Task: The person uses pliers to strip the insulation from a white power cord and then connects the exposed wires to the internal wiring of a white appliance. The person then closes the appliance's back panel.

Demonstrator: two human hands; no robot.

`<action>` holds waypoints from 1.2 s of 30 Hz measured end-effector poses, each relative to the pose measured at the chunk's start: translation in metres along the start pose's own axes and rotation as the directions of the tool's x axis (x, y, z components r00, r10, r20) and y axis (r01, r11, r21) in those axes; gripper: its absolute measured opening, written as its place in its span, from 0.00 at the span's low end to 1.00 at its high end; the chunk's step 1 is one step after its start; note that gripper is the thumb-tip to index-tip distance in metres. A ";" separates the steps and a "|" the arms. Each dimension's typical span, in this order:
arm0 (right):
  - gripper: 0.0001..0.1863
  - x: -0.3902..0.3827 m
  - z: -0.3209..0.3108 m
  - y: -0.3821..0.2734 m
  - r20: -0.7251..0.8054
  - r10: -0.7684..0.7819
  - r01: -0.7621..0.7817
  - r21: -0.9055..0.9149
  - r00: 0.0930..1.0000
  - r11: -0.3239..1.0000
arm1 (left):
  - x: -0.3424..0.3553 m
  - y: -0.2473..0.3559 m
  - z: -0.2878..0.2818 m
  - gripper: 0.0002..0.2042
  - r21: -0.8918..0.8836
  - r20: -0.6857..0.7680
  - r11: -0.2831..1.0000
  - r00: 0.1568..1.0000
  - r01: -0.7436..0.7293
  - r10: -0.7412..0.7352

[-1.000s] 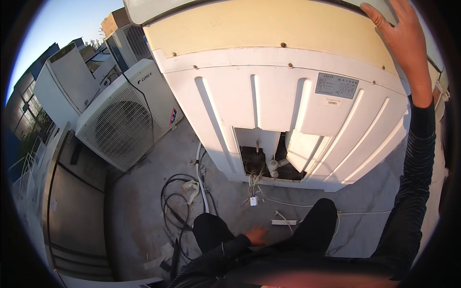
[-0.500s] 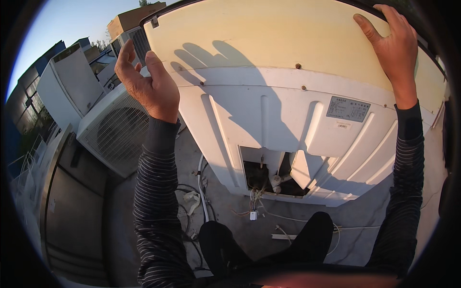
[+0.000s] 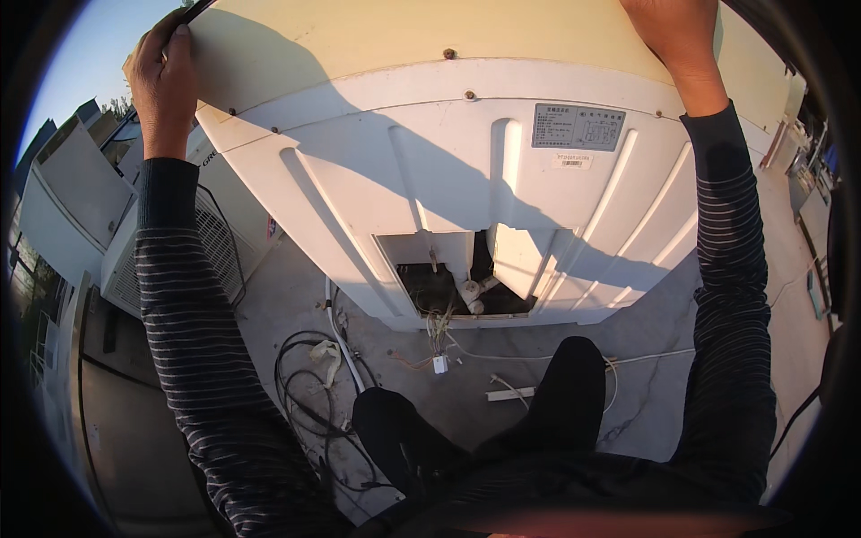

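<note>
A large washing machine (image 3: pixel 350 166) stands before me, its white ribbed back panel and cream upper band facing me. My left hand (image 3: pixel 163 85) is closed on the dark rim (image 3: pixel 195 11) at its upper left corner, thumb on the near side. My right hand (image 3: pixel 674 36) is against the upper right part of the cream band; its fingers run out of the picture's top. Low in the panel is an open cutout with a white drain pipe (image 3: pixel 470 291) inside. Wires hang out of it to a small white connector (image 3: pixel 439 364).
Black hoses and cables (image 3: pixel 291 381) lie coiled on the concrete floor beside my knees. A white plastic strip (image 3: pixel 511 394) lies in front of me. To the left stand an outdoor air-conditioner unit (image 3: pixel 213 238), a white cabinet (image 3: pixel 85 188) and a brown metal panel (image 3: pixel 134 430).
My left hand has gone from raised with spread fingers to closed on the rim at the left corner. My right hand has moved up and left in the picture. The view has shifted.
</note>
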State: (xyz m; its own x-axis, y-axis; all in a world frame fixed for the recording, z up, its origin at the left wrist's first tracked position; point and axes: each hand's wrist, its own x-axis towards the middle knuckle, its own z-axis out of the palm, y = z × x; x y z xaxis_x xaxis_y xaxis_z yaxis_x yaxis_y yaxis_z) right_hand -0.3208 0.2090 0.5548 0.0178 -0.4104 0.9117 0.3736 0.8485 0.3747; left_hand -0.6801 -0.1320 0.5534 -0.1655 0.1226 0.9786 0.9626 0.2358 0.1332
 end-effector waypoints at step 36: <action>0.77 -0.218 -0.163 -0.035 0.501 0.854 -0.720 -0.541 0.139 0.435 | -0.011 -0.115 0.016 0.27 -0.491 0.158 0.780 0.920 0.389 -0.359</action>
State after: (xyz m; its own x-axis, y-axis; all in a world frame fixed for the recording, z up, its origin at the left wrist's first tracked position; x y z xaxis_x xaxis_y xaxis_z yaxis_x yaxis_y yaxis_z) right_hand -0.1862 0.2144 0.3159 -0.1433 0.8352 0.5309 0.6518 0.4833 -0.5844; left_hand -0.7928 -0.1452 0.5244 -0.5315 0.1808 0.8276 0.7916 -0.2416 0.5612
